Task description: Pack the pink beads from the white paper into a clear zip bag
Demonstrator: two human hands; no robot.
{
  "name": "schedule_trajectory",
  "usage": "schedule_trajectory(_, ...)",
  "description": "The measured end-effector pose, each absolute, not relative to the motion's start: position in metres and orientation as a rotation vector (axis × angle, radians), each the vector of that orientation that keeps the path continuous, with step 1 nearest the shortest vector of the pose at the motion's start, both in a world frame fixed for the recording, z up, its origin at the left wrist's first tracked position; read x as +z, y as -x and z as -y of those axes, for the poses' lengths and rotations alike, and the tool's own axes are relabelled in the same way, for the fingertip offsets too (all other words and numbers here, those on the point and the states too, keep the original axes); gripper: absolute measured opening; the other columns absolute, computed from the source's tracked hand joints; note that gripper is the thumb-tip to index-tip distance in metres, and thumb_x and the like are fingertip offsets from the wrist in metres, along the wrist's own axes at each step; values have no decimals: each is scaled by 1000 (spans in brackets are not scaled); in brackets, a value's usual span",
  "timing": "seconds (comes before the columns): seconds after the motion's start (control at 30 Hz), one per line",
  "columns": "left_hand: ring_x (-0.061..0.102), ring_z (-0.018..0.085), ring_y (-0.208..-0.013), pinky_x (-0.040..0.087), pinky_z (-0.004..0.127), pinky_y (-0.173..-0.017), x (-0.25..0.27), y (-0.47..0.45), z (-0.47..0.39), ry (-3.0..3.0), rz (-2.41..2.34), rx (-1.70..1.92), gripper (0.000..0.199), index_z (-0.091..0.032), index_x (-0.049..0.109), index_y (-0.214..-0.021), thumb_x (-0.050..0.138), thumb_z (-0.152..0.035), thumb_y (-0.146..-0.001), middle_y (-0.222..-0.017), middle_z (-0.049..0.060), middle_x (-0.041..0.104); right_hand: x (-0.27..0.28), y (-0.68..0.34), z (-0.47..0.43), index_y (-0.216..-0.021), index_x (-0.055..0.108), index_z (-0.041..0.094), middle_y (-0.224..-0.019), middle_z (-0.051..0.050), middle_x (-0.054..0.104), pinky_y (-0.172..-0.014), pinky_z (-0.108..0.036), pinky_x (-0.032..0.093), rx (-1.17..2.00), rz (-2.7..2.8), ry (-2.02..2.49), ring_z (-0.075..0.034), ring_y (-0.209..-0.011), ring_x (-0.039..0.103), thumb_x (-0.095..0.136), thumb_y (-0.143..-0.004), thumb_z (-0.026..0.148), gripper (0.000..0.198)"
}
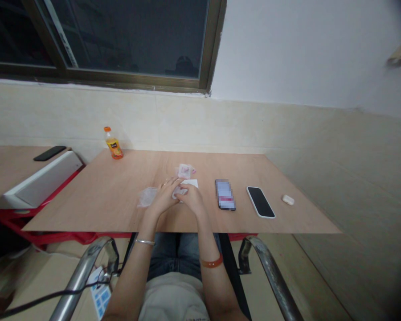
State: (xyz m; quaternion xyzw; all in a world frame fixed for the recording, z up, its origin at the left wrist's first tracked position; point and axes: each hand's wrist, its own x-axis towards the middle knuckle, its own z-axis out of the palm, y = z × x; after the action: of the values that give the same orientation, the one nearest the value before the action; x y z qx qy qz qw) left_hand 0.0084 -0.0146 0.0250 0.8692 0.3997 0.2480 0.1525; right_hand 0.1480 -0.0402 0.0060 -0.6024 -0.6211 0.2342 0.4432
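Both my hands meet over the middle of the table. My left hand (166, 194) arches its fingers over a small pale, partly see-through piece (179, 191), its fingertips at the far side. From the other side, my right hand (192, 199) closes thumb and forefinger on the same piece. Its kind is too small to tell, and the fingers cover part of it. Beneath and behind them a white card or paper (193, 183) lies on the wood. A clear plastic bag (147, 196) is flat beside my left hand. Beyond the fingertips sits a small clear packet with pink marks (185, 170).
On the table's (87, 196) right are a phone with a lit screen (225, 195), a white-edged phone with a dark screen (261, 202) and a small white case (288, 199). An orange drink bottle (114, 145) stands at the back left. Metal armrests (270, 276) flank me.
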Motion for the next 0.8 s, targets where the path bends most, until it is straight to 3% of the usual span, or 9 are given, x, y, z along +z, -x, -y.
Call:
schedule_trajectory(0.2, 39, 25, -129, 28, 43, -103, 20, -9, 14, -2503, -1134, 646, 63, -27, 47, -129, 65, -14, -70, -138, 9, 46, 10, -150, 43, -88, 71, 21, -94, -4, 66, -65, -26, 45, 579, 1565, 1515, -15, -68, 56, 72, -62, 20, 26)
schedule_trajectory(0.37, 45, 23, -123, 30, 40, -101, 20, -9, 14, -2494, -1098, 674, 60, -25, 48, -127, 67, -15, -70, -133, 8, 51, -1, -154, 39, -94, 70, 17, -102, -6, 65, -77, -29, 47, 635, 1578, 1426, -17, -85, 59, 65, -68, 16, 27)
schedule_trajectory(0.5, 52, 25, -113, 33, 39, -96, 18, -7, 10, -2469, -1184, 723, 51, -23, 54, -118, 70, -24, -70, -123, 8, 59, -9, -157, 33, -93, 69, 17, -99, -6, 68, -82, -30, 47, 690, 1515, 1269, -16, -91, 61, 49, -77, 11, 27)
schedule_trajectory(0.8, 61, 22, -88, 38, 32, -80, 18, 2, 6, -2405, -1310, 780, 43, -18, 58, -104, 65, -47, -73, -95, 5, 67, 2, -147, 35, -86, 70, 15, -93, -8, 70, -83, -30, 47, 723, 1351, 1119, -18, -86, 63, 51, -79, 22, 21)
